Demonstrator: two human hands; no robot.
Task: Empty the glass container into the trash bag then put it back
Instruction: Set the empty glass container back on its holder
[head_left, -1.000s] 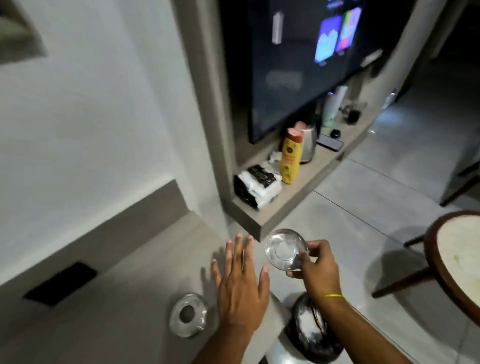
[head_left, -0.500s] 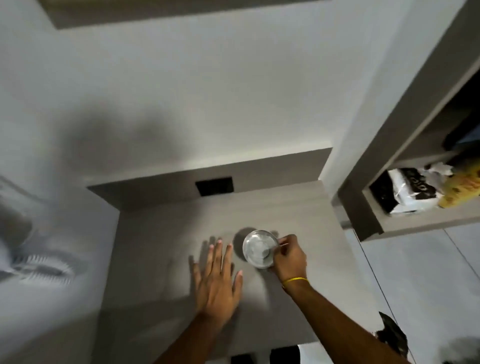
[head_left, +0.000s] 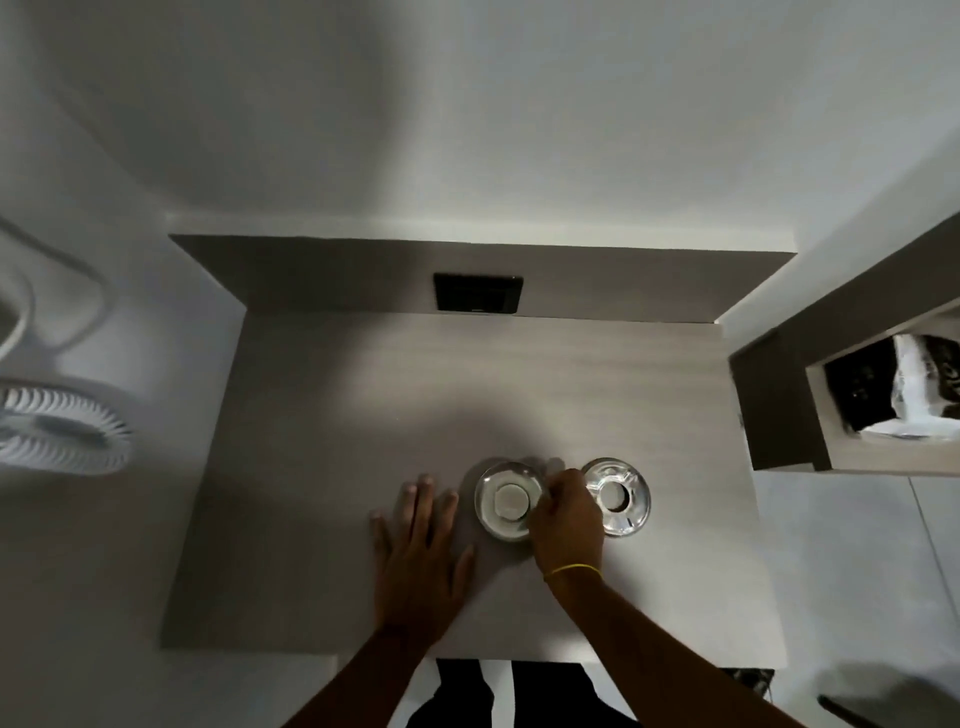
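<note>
Room: pale walls on three sides, with a grey wood-grain desk (head_left: 322, 447) set into the corner and seen from straight above.
Desk back: a low upstand of the same grey runs along the wall, with a dark rectangular socket plate (head_left: 478, 293) set in its middle.
Glass container (head_left: 509, 501): round and clear, on or just above the desk near its front edge — contact cannot be told. A pale round shape shows at its centre, and whether that is its base or something inside cannot be told.
Right hand (head_left: 569, 519): at the container's right rim, its fingers (head_left: 558, 480) curled and pinching that rim. A thin yellow band (head_left: 571, 570) circles the wrist.
Left hand (head_left: 421, 545): palm down and flat on the desk just left of the container, fingers (head_left: 423, 493) spread and released, holding nothing; they do not touch the glass.
Second glass piece (head_left: 618, 496): a thick clear ring with a round hole in its middle, lying flat on the desk just right of the right hand, which covers part of its left edge.
Left side: a white fan (head_left: 57, 431) with a ribbed round grille stands beyond the desk edge, blurred.
Right side: a grey shelf unit (head_left: 779, 410) — in its open compartment lies a black-and-white package (head_left: 893, 395).
Bottom edge: dark trousers (head_left: 519, 696) show below the desk front between the two forearms.
</note>
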